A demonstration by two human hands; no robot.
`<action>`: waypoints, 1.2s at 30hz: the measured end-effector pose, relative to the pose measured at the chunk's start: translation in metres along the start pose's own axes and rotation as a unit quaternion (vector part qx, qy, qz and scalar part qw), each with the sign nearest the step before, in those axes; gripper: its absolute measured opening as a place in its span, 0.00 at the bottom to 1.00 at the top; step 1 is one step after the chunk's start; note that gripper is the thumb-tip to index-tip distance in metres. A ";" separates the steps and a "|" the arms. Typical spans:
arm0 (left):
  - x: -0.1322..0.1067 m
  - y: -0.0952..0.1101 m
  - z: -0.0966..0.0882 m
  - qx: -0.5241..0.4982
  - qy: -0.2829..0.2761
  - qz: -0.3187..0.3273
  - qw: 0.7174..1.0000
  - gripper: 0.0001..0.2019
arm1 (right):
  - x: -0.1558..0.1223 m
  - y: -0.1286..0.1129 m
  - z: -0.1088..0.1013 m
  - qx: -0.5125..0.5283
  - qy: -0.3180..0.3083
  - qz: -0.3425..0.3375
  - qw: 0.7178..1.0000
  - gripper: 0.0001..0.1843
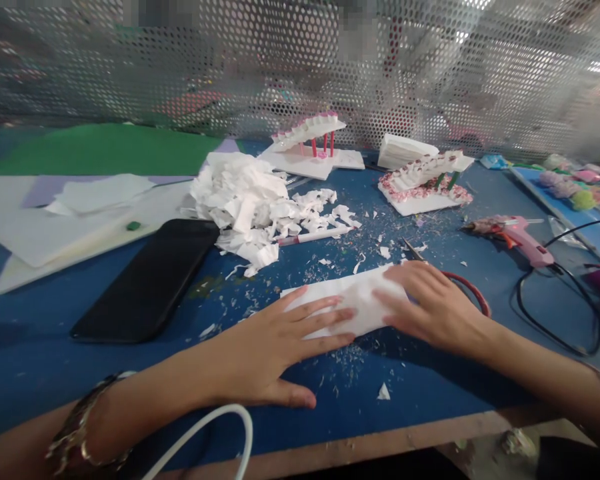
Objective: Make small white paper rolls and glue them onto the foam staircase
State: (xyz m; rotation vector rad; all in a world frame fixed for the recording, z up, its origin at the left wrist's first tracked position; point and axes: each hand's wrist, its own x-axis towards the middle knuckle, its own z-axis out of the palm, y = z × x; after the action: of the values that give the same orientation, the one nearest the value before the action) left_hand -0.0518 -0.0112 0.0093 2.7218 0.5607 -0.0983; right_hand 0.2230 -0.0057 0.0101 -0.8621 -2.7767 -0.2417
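Nearest the viewer, a white cable (220,420) is looping over the wooden edge of the blue surface (430,393), and a beaded bracelet (75,433) is circling the left wrist. The left hand (275,347) is lying palm-down with its fingers (320,313) spread apart and flat on the left end of the white strip (365,293); the right hand (435,307) is covering the strip's right end, its fingers together and extended, neither hand clamping around anything. The strip, a thin, soft-looking rectangle, is resting mid-surface between the two hands, apparently being pinned flat by their weight. Red-handled scissors (473,287) are lying just behind the right hand, partly hidden by it. A glossy black phone (150,280) is lying to the left, among fine white crumbs. Further off, a heap of ragged white scraps (245,200) is sitting beside a pen (313,235), and a pink glue gun (517,239) is trailing a black cord (570,349). Farthest, one white staircase model on red posts (307,133) and another on green posts (425,177) are standing before a perforated metal screen (300,67)
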 end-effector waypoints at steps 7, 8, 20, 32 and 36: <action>0.000 -0.001 -0.002 0.002 -0.002 -0.009 1.000 0.34 | 0.000 -0.004 -0.011 0.123 -0.150 -0.131 0.972 0.24; -0.001 -0.001 -0.003 0.000 -0.003 -0.009 1.000 0.33 | -0.002 -0.003 -0.013 0.128 -0.163 -0.121 0.971 0.24; -0.008 0.014 -0.004 0.099 0.120 -0.058 0.986 0.15 | -0.007 0.008 -0.017 0.139 -0.109 -0.043 0.983 0.15; 0.017 0.034 -0.002 0.272 0.120 -0.069 0.952 0.15 | 0.017 -0.002 -0.002 0.055 -0.098 -0.086 0.990 0.16; 0.020 0.040 -0.005 0.285 0.087 -0.127 0.946 0.19 | 0.020 -0.005 -0.002 0.060 -0.099 -0.094 0.989 0.19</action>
State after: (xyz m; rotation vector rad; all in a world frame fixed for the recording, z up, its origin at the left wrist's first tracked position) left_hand -0.0180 -0.0361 0.0242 3.2175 1.0795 -0.0967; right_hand 0.2043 0.0008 0.0171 -0.6277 -3.0222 -0.0183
